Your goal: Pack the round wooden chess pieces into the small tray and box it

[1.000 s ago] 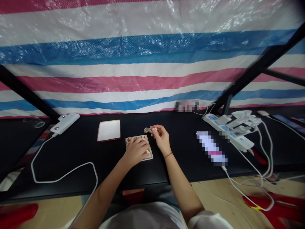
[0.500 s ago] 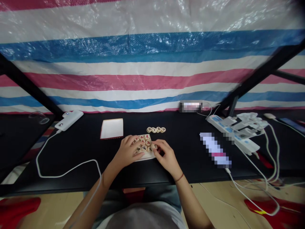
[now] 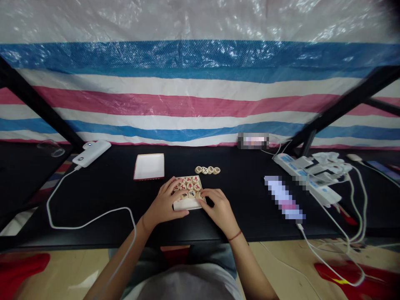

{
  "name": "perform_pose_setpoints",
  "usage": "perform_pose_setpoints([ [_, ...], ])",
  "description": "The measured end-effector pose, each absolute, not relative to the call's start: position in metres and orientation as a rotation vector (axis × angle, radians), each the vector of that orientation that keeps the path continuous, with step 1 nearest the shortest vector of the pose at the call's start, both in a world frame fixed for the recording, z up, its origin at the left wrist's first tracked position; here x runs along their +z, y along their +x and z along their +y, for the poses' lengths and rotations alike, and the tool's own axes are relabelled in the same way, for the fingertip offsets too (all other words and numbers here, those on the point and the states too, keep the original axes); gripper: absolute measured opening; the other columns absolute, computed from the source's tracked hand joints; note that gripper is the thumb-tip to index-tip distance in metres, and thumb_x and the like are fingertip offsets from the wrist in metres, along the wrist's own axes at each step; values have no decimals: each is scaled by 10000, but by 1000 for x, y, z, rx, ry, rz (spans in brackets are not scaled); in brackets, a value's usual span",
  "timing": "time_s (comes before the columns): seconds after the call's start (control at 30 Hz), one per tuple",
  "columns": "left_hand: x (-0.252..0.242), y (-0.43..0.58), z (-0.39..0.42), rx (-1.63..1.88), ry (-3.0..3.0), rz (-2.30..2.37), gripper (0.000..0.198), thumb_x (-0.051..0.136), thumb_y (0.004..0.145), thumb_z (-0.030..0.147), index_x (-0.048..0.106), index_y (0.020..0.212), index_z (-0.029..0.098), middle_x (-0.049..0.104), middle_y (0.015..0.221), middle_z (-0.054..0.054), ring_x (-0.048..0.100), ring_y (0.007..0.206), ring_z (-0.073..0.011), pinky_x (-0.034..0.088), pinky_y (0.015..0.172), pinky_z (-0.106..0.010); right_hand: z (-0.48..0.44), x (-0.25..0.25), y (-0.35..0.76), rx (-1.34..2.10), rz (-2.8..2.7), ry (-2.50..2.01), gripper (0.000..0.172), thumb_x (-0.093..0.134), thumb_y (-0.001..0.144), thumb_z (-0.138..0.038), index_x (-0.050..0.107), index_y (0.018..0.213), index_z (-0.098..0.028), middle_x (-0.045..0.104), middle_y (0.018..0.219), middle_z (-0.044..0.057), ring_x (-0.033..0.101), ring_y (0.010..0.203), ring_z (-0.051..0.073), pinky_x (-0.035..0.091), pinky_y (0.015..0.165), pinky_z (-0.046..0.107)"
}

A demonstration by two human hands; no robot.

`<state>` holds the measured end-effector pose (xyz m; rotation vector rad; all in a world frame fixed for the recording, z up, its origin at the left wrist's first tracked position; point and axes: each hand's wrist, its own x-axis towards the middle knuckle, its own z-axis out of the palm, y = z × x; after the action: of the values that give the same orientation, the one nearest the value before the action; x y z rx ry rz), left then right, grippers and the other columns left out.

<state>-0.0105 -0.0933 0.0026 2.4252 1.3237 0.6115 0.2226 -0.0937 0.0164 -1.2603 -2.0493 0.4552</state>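
A shallow white box (image 3: 186, 205) lies on the black table and holds several round xiangqi pieces (image 3: 189, 186), with red characters in the far rows and black ones in the near row. My left hand (image 3: 167, 203) is spread over the box's left side, its fingers apart, covering some pieces; the thumb stretches along the near edge. At the right end of the near row, the thumb and index finger of my right hand (image 3: 218, 205) pinch a xiangqi piece (image 3: 199, 195), partly hidden by the fingertips. Beyond the box stands a short row of black-marked pieces (image 3: 208, 170).
The box lid (image 3: 149, 166) lies open side up at the far left. A white power bank (image 3: 92, 153) with a cable is further left. On the right are a pixelated phone (image 3: 284, 198) and a power strip (image 3: 308, 179) with plugs. A striped sheet (image 3: 193, 106) hangs behind.
The near-row pieces sit slightly further from me and closer together, baring the box's near strip. My left thumb has moved from beside the pieces to the near edge. The camera view shifts slightly.
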Motion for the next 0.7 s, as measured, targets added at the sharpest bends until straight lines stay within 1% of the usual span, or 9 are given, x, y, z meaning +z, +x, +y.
perform_pose_setpoints([
  [0.13,1,-10,-93,625,2438,1320,557,705,746,436,576,1256,253,361,1498,-80,212,1430,-334,261,1149,-501,-92,19,218,415,-2102,-1319,48,601,853,-217,624,895,-219,672,950,61,590,869,230,469,810,377],
  [0.33,2,-9,-94,631,2440,1330,553,708,743,422,580,1251,247,370,1493,-83,234,1420,-340,269,1145,-499,-90,21,205,374,-2124,-1383,128,538,817,-113,607,846,-216,623,924,63,578,831,215,478,788,345],
  [0.4,2,-9,-94,621,2438,1335,553,705,745,423,575,1256,256,369,1496,-78,230,1422,-341,269,1143,-504,-90,20,204,407,-2087,-1394,122,538,820,-123,613,852,-213,600,948,67,584,823,204,488,786,334],
  [0.47,1,-10,-94,612,2433,1340,555,699,749,431,569,1262,264,364,1500,-73,226,1424,-340,268,1142,-504,-91,19,205,453,-2044,-1397,98,555,830,-164,627,875,-213,582,953,64,592,793,186,498,767,317],
  [0.53,1,-10,-94,610,2432,1341,556,694,753,440,568,1265,263,360,1502,-74,222,1425,-338,266,1143,-500,-92,18,208,487,-2018,-1389,109,570,837,-201,642,917,-216,581,950,60,599,782,178,502,755,304],
  [0.63,1,-9,-94,609,2437,1339,556,695,751,438,570,1261,256,349,1509,-78,217,1427,-336,270,1139,-497,-94,15,211,500,-1986,-1373,147,562,836,-197,645,956,-211,602,953,59,599,762,169,502,737,289],
  [0.7,0,-9,-93,609,2448,1344,563,698,748,429,566,1267,255,331,1521,-78,212,1429,-339,266,1140,-499,-95,13,211,492,-1960,-1371,128,545,837,-187,640,923,-201,608,944,58,585,716,154,497,721,281],
])
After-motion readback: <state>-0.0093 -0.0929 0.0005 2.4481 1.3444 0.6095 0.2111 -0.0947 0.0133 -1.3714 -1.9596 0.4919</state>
